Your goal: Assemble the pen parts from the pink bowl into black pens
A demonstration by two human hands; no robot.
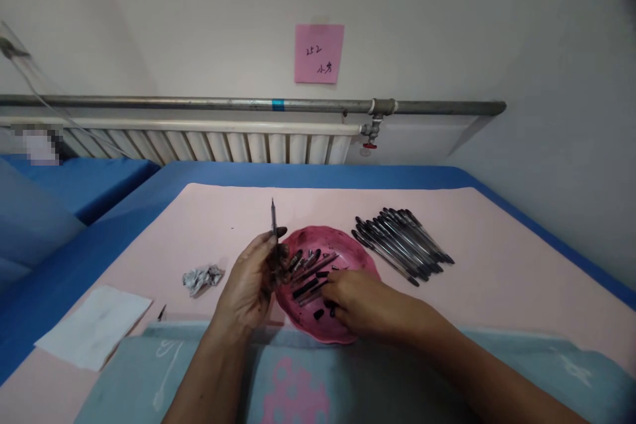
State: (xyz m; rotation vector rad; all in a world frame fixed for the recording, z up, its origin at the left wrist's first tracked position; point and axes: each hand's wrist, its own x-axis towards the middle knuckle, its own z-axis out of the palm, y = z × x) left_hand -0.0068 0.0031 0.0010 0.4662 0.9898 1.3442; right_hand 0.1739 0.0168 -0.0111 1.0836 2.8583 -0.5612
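Note:
My left hand [256,275] is closed around a slim, clear pen part [273,215] that stands upright with its narrow tip upward; dark ink stains the fingertips. Just right of it sits a pink plate [365,262] with a wavy rim, holding several loose pen pieces: dark caps [304,288], clear barrels and small tips. Into this plate reaches my right hand [350,298], its fingers bent together among the pieces; whatever they pinch is hidden. Beyond the plate, to the right, several capped black pens [402,242] lie side by side in a slanted row.
Left of the plate lie a crumpled, stained tissue [202,279], a folded white sheet [97,326] and a small dark tip [161,313]. A teal cloth [199,371] covers the near edge of the pink mat [497,265]. A radiator [258,146] and pipe run along the wall.

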